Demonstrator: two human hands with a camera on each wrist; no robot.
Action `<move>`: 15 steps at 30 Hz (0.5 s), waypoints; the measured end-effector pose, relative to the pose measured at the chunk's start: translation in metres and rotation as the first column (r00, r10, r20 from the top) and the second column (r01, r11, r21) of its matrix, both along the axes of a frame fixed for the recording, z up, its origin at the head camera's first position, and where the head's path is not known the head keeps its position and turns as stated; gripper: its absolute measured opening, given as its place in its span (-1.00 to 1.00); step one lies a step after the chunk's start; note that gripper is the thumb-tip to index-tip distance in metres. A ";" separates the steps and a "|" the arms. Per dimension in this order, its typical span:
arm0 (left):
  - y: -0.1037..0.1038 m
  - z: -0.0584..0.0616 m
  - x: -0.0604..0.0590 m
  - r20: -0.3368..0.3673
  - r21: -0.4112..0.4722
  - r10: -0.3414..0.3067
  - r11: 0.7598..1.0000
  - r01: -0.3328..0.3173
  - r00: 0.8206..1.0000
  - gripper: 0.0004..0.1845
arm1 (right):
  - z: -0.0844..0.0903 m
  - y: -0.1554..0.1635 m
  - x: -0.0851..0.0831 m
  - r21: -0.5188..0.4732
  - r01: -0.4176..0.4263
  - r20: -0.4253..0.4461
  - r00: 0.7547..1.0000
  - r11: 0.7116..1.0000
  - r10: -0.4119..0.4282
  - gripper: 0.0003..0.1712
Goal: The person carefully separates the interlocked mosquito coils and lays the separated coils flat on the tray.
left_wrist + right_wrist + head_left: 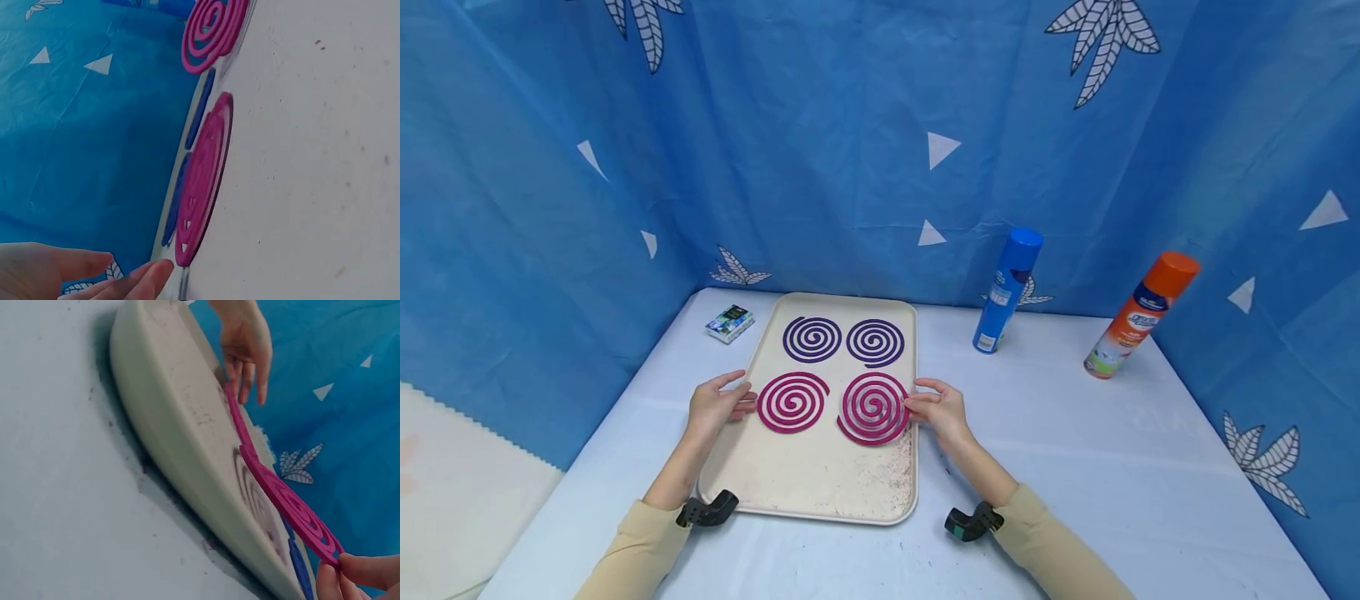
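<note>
Blue curtains printed with leaves are hanging round a pale desk (1075, 467), and a cream tray (820, 492) is lying on it towards the left. Behind it to the right, a blue spray can (1006, 292) and an orange spray can (1138, 317) are standing well apart, and a small printed box (729, 323) is sitting just beside the tray's far left corner. Four spiral coils are resting in the tray: two purple coils (842, 340) at the back, lying flat and untouched, and two pink ones at the front. The right hand (942, 408) is pinching the rim of the right pink coil (874, 407), and that edge is lifting clear of the tray floor, as the right wrist view is showing. The left hand (715, 404) is lying relaxed, fingertips (153, 275) just reaching the left pink coil (792, 402), which looks flat. My reading is that the work is only beginning: one coil is coming up and three are waiting
</note>
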State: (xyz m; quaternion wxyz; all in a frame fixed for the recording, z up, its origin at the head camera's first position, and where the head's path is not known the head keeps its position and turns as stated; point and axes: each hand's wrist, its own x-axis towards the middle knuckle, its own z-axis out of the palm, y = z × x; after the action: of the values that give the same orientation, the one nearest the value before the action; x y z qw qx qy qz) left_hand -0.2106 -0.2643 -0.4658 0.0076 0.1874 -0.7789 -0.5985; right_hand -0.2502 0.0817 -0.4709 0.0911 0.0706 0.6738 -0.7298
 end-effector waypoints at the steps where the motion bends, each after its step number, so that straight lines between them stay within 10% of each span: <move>1: 0.000 0.001 0.000 0.002 -0.012 -0.001 1.000 0.001 1.000 -0.47 | -0.001 -0.001 0.000 0.001 0.000 -0.005 1.000 1.000 0.000 -0.48; 15: 0.017 0.021 -0.004 -0.051 -0.050 -0.121 0.992 0.119 0.991 -0.47 | 0.004 -0.001 0.008 0.108 -0.035 -0.028 0.999 0.994 0.038 -0.39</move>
State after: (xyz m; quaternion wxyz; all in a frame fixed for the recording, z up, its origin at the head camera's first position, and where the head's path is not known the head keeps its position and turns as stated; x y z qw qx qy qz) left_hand -0.2144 -0.2473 -0.4446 -0.0033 0.1239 -0.8020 -0.5843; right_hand -0.2425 0.0807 -0.4669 0.0904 0.0521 0.7146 -0.6918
